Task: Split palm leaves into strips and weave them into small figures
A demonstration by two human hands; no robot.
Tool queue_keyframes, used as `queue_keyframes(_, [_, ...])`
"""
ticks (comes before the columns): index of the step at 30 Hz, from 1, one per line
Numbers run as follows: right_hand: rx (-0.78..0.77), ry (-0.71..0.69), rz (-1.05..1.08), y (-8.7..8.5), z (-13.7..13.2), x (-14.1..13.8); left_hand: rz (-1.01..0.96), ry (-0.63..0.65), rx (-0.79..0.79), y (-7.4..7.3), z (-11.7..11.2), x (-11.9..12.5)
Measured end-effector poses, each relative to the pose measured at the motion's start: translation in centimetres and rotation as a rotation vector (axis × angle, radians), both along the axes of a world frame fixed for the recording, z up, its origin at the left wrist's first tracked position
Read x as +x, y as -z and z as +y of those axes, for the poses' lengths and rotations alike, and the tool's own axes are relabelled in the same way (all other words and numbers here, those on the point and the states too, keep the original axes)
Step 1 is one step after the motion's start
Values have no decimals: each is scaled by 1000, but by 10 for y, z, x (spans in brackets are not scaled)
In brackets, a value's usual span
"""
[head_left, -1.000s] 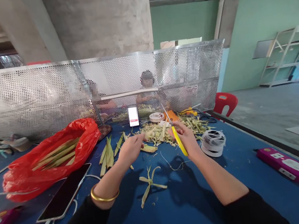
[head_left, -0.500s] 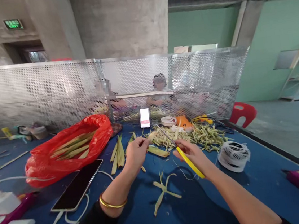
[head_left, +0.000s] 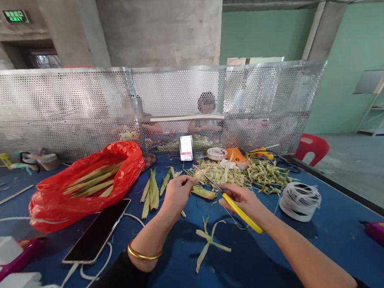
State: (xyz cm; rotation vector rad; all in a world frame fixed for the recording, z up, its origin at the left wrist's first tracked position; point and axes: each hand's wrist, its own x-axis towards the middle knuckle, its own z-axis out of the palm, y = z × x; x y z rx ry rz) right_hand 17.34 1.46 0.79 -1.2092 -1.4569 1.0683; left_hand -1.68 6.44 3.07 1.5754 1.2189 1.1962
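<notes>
Pinched in the fingertips of my left hand (head_left: pixel 177 195) is a small pale piece of dried husk (head_left: pixel 198 176). My right hand (head_left: pixel 243 201) grips yellow-handled scissors (head_left: pixel 239 212); their blades point up and left, with the tips close to that piece. Whether the blades touch it I cannot tell. On the blue table below my hands lies a star-shaped husk piece (head_left: pixel 209 241) with several thin arms. Long husk strips (head_left: pixel 153 191) lie left of my left hand, and a greenish husk strip (head_left: pixel 204 192) lies just behind my hands.
A red plastic bag (head_left: pixel 86 182) of husks and a phone (head_left: pixel 98 232) with cables are at left. Husk scraps (head_left: pixel 266 174) pile up behind my right hand, near a white spool (head_left: pixel 300 200). A perforated metal screen (head_left: pixel 82 106) stands at the back, with people behind it.
The scissor tips have come lower and nearer the husk piece in my left hand. My view has shifted slightly; the things on the table lie as before.
</notes>
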Motion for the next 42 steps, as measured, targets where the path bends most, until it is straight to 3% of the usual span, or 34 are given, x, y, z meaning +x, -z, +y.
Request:
queue_keyframes(4, [-30,-21,-32,-4,-3,0,-15,-6,-15,1,2,0])
queue_keyframes(10, [69,-62,-159,-14,-10,-1,-44,-14,-26,5,7,-1])
queue_keyframes(15, [76,92,-178,-4,-1,5,-105,-41,-42,6,8,-3])
queue_keyframes(19, [103,275,-53,1,7,14,-219,-42,-95,0,6,-5])
queue_keyframes(23, [-2,211,264,-6,1,5,-359,35,-186,-12,-6,-1])
queue_keyframes(26, [-14,138,356,-14,-9,-7,-555,121,-309,-20,-19,6])
queue_keyframes(29, [38,148,220,-16,-12,-6,-560,134,-342,-23,-28,12])
queue_keyframes(33, [200,380,-334,-7,-1,12,-534,108,-334,-21,-30,14])
queue_keyframes(35, [198,456,-466,-2,6,18,-542,56,-331,-21,-29,14])
queue_keyframes(37, [142,419,-304,0,8,18,-550,-10,-320,-22,-28,13])
queue_keyframes(40, [43,256,196,-6,4,12,-552,-80,-290,-22,-27,12])
queue_keyframes(42, [18,159,415,-12,-2,8,-546,-103,-265,-20,-25,11])
